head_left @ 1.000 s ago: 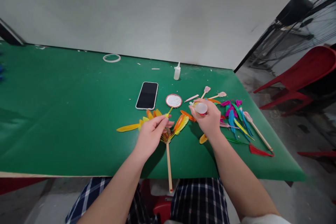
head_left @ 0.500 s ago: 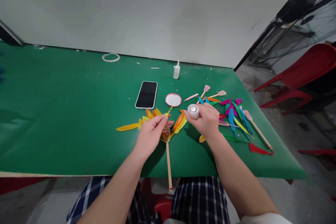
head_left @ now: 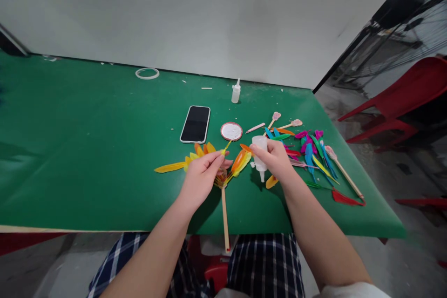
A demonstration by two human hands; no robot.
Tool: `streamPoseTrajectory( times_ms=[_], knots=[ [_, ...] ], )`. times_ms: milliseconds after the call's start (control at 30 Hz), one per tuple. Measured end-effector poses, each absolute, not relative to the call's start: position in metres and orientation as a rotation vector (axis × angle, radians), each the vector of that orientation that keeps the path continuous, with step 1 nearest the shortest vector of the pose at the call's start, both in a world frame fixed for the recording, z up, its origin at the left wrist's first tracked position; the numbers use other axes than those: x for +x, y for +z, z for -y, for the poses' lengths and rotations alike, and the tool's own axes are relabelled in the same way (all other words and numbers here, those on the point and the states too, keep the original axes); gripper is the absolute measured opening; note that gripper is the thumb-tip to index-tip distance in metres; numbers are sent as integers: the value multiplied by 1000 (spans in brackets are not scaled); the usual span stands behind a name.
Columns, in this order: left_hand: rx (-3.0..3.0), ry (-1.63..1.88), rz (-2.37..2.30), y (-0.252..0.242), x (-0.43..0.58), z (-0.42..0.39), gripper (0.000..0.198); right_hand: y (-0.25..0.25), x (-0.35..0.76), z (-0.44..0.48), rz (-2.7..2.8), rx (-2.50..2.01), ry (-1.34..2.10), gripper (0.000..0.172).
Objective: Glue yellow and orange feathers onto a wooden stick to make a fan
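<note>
My left hand (head_left: 202, 172) pinches a small yellow feather (head_left: 227, 146) by its end, above a fan of yellow and orange feathers (head_left: 239, 162). That fan joins a wooden stick (head_left: 225, 221), whose lower end reaches past the table's front edge. Part of the fan's middle is hidden behind my left hand. My right hand (head_left: 274, 159) is wrapped round a translucent squeeze bottle (head_left: 260, 153), its nozzle pointing down over the table, to the right of the fan. A loose orange-yellow feather (head_left: 271, 182) lies beside the nozzle.
On the green table (head_left: 87, 149) are a phone (head_left: 195, 124), a round white dish (head_left: 231, 131), a second bottle (head_left: 236, 91), a white ring (head_left: 147, 73) and tweezers (head_left: 255, 128). Colourful feathers (head_left: 309, 151) and sticks with pink ends (head_left: 344, 172) lie at the right.
The bottle in my right hand has turned from base towards the camera to nozzle down, so its side now shows. My left hand stays nearly in place with the yellow feather.
</note>
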State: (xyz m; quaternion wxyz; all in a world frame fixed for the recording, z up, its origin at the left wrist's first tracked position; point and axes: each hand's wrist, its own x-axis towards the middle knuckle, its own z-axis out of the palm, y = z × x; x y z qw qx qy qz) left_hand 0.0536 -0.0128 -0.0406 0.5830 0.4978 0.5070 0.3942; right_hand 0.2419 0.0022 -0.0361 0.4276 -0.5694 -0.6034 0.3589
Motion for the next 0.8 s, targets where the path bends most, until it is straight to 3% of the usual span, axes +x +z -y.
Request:
streamPoseTrajectory(
  times_ms=[167, 467, 800],
  knots=[
    [1143, 898, -1149, -44, 55, 14, 25, -36, 241, -5, 1196, -1192, 1197, 39],
    [1086, 834, -1039, -45, 62, 21, 25, -45, 244, -6, 1006, -1179, 871, 33],
    [1071, 765, -1024, -42, 62, 21, 25, -51, 240, -8, 1025, -1210, 774, 36]
  ],
)
